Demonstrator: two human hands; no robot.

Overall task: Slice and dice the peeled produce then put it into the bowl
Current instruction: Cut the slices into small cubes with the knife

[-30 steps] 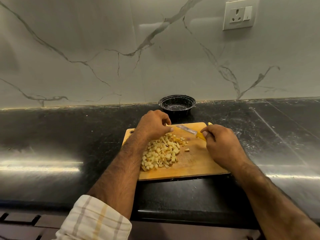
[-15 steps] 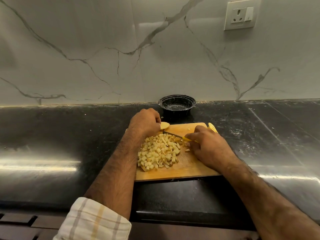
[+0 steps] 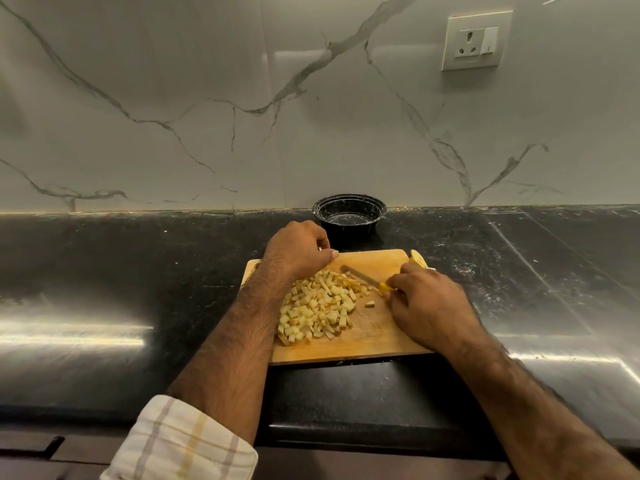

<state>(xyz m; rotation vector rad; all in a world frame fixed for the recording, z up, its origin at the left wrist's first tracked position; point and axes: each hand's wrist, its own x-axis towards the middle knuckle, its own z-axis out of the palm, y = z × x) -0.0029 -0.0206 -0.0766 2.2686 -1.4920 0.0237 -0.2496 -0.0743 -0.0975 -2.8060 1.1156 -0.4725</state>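
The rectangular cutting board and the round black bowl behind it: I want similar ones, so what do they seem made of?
The rectangular cutting board looks like light wood or bamboo: warm tan, matte, with faint grain and knife marks. The round black bowl looks like thin glossy plastic: it has a rolled rim and sharp highlights inside, though glazed ceramic cannot be ruled out.

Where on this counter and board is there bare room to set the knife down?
Bare counter left of the cutting board and right of it; also the board's near strip. Crowded: the diced pile, both hands, and the gap before the bowl.
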